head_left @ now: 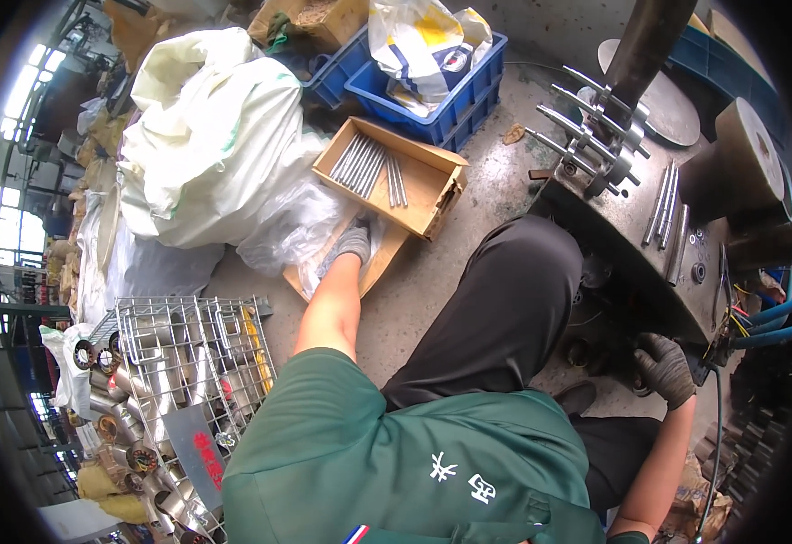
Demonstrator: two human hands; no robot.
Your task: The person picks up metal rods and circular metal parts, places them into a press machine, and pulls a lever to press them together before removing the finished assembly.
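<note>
A white-lettered green short-sleeved shirt (323, 444) tops black trousers (491, 313), and grey gloves (664, 367) cover both hands (351, 243).

On the grey floor (390, 331): a cardboard box (385, 265), blue crates (470, 107). On the metal bench (627, 213): slim rods (656, 209) and a small ring (699, 266).

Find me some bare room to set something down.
Bare grey concrete floor shows between the brown cardboard box of silver metal rods and the dark steel machine table. Inside that box, right of the rods, bottom shows too. It's crowded at the grey-gloved left hand amid clear plastic, and in the tube-filled silver wire cage.
</note>
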